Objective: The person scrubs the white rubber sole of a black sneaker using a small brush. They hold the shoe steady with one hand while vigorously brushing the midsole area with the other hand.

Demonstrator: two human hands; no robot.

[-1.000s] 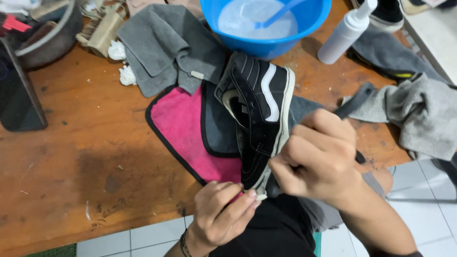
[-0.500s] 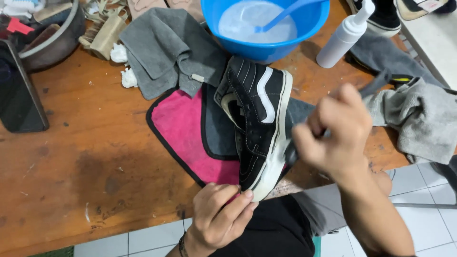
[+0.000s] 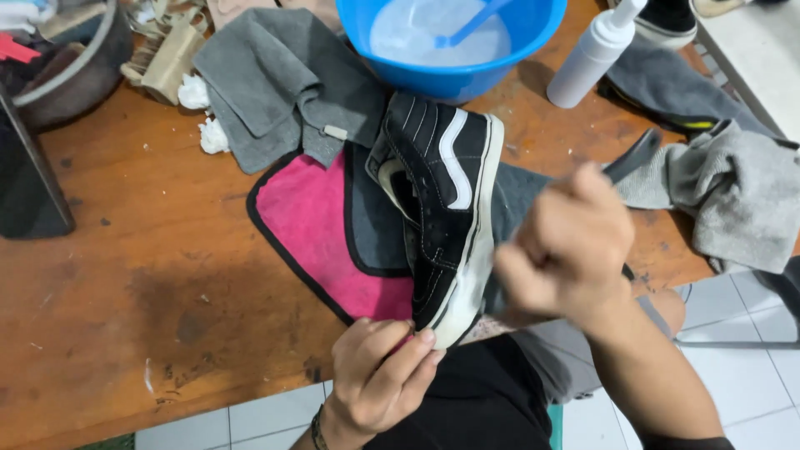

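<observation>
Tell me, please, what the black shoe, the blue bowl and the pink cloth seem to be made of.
Black shoe: the upper looks like matt suede or canvas with stitched seams and a white, smoother stripe; the sole edge looks like white rubber.
Blue bowl: probably plastic, for it is glossy and of one even colour.
Pink cloth: soft, fuzzy fabric, perhaps microfibre, with a black sewn border.

Single head view, steep downward, close over wooden table (image 3: 167,275) edge (tiled floor (image 3: 733,325) below)

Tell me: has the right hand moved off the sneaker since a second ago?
Yes. The right hand has lifted rightward off the sneaker's sole edge, toward the grey cloth.
</observation>
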